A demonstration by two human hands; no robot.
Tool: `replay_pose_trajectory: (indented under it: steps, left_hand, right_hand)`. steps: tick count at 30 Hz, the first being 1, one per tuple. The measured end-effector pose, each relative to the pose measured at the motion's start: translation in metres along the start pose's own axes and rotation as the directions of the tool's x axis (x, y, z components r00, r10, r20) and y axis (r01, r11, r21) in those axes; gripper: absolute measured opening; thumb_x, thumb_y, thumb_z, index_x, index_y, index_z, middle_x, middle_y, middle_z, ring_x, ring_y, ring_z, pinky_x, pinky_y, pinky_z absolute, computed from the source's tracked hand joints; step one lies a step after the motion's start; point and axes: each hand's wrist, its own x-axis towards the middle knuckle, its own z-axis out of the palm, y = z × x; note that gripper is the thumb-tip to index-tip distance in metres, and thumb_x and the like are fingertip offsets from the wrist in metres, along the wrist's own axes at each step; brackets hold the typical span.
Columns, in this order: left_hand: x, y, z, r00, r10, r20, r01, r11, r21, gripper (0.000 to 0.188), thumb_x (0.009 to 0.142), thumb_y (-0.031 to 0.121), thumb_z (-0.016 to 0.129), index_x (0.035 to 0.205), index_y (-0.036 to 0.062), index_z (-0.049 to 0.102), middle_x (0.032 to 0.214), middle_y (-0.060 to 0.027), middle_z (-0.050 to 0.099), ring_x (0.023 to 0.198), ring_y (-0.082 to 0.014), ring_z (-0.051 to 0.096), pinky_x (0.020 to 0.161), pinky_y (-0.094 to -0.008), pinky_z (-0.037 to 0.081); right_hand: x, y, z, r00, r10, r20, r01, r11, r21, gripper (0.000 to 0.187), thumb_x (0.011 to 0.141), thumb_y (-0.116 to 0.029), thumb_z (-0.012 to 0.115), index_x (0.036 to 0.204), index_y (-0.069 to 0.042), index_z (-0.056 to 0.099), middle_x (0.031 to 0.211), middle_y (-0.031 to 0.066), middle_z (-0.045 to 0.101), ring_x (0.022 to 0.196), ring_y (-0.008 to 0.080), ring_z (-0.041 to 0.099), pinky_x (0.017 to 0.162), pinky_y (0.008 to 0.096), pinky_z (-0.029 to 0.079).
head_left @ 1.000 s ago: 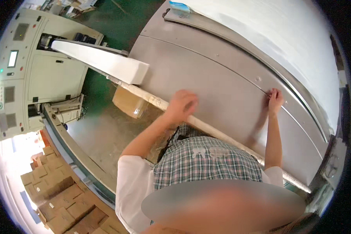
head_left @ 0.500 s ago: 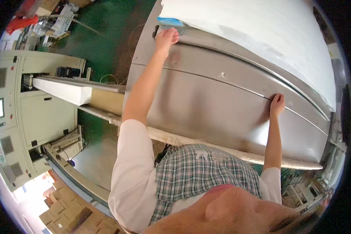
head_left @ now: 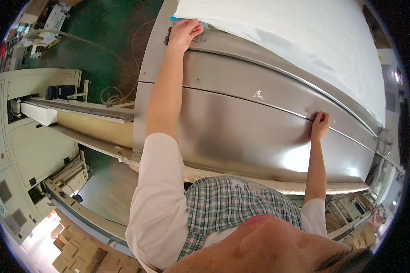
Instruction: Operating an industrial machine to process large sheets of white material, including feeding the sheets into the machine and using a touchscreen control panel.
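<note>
My left hand [head_left: 185, 35] reaches to the far left end of a steel machine cover, its fingers bent and drawn together. A small blue strip [head_left: 174, 19] peeks out from behind it, at the corner of a wide white sheet [head_left: 278, 32]. Whatever the fingers hold is hidden. My right hand [head_left: 321, 125] is closed against the steel panel [head_left: 241, 129] near its long seam, on the right. Its fingers curl inward, so I cannot see whether anything is in them.
On the left stand pale machine cabinets [head_left: 41, 145], with a rail [head_left: 91, 127] running to the steel cover. A padded edge [head_left: 214, 175] lines the cover's near side. Cardboard boxes [head_left: 86, 250] lie at the lower left, and a coiled hose [head_left: 114, 96] is on the green floor.
My view has shifted a little to the right. My left hand now covers more of the blue strip. The right hand stays closed at about the same spot on the panel.
</note>
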Motion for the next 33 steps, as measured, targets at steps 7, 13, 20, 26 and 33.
replay_pose_trajectory:
  steps: [7, 13, 20, 26, 33]
  left_hand:
    - [-0.018, -0.004, 0.001, 1.0, 0.019, -0.013, -0.02, 0.997, -0.071, 0.018, 0.081, 0.011, 0.059, 0.09, -0.0036, 0.053, 0.086, -0.0128, 0.057, 0.082, -0.0219, 0.058, 0.079, -0.0344, 0.05]
    - [-0.014, -0.004, 0.002, 0.998, 0.02, -0.051, -0.018, 0.999, 0.033, 0.017, 0.078, 0.009, 0.063, 0.087, -0.0024, 0.056, 0.085, -0.0111, 0.059, 0.08, -0.0217, 0.059, 0.079, -0.0355, 0.05]
    - [-0.009, -0.013, 0.006, 0.994, 0.033, -0.104, -0.02, 0.991, 0.13, 0.018, 0.073, 0.011, 0.067, 0.083, -0.0011, 0.058, 0.079, -0.0081, 0.059, 0.074, -0.0167, 0.059, 0.07, -0.027, 0.051]
    - [-0.02, -0.011, 0.01, 0.998, 0.023, -0.061, -0.028, 0.997, -0.076, 0.019, 0.073, 0.009, 0.066, 0.085, -0.0026, 0.057, 0.083, -0.0102, 0.059, 0.073, -0.0191, 0.059, 0.071, -0.0282, 0.051]
    - [-0.015, -0.011, 0.009, 0.991, 0.031, -0.134, -0.023, 0.998, 0.065, 0.015, 0.072, 0.006, 0.065, 0.081, -0.0019, 0.056, 0.08, -0.0093, 0.059, 0.073, -0.0192, 0.06, 0.07, -0.0302, 0.052]
  right_hand:
    - [0.0, -0.001, -0.001, 1.0, 0.0, 0.009, 0.0, 1.0, -0.03, 0.022, 0.084, -0.03, 0.052, 0.084, -0.008, 0.056, 0.073, 0.0077, 0.058, 0.066, 0.0249, 0.056, 0.059, 0.0367, 0.044]
    - [-0.002, -0.006, -0.002, 1.0, 0.012, 0.015, -0.012, 1.0, -0.013, 0.023, 0.083, -0.031, 0.052, 0.083, -0.008, 0.055, 0.077, 0.0087, 0.058, 0.071, 0.0267, 0.057, 0.063, 0.0388, 0.044]
    - [0.0, -0.004, -0.001, 1.0, 0.008, 0.011, -0.007, 1.0, -0.023, 0.024, 0.083, -0.031, 0.052, 0.081, -0.007, 0.054, 0.077, 0.009, 0.057, 0.071, 0.0277, 0.056, 0.062, 0.0399, 0.044]
    - [0.002, 0.004, -0.001, 1.0, -0.002, 0.006, 0.002, 1.0, -0.03, 0.024, 0.083, -0.031, 0.052, 0.08, -0.007, 0.054, 0.076, 0.0097, 0.057, 0.07, 0.028, 0.056, 0.062, 0.04, 0.044]
    - [0.001, 0.0, 0.003, 1.0, 0.003, 0.007, -0.003, 0.999, -0.037, 0.023, 0.083, -0.03, 0.052, 0.08, -0.007, 0.054, 0.074, 0.0091, 0.056, 0.069, 0.0271, 0.055, 0.06, 0.0394, 0.044]
